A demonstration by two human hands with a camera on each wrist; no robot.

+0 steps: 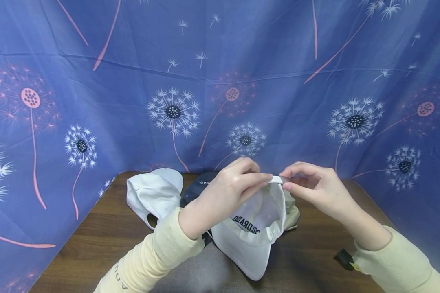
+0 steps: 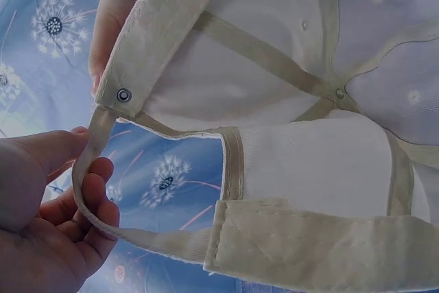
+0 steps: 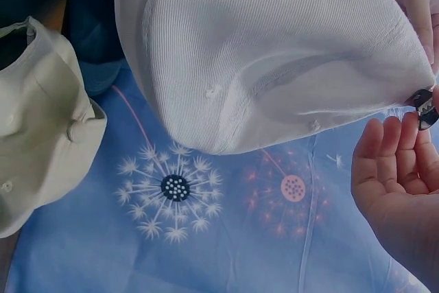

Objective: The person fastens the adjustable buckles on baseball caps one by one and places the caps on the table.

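A white cap is held up, its inside turned toward me and its brim pointing down; mirrored dark "COLORADO" lettering shows inside. My left hand pinches the cap's back strap at the top. Opposite it, my right hand grips the strap's other end between thumb and fingers. In the left wrist view the strap bows in a loop over the fingers of the left hand. A dark metal buckle sits at the right hand's fingertips in the right wrist view.
On the brown wooden table lies another white cap at the left. A dark cap and a beige cap lie partly hidden behind the held one. Blue dandelion-print cloth hangs around the table's back and sides.
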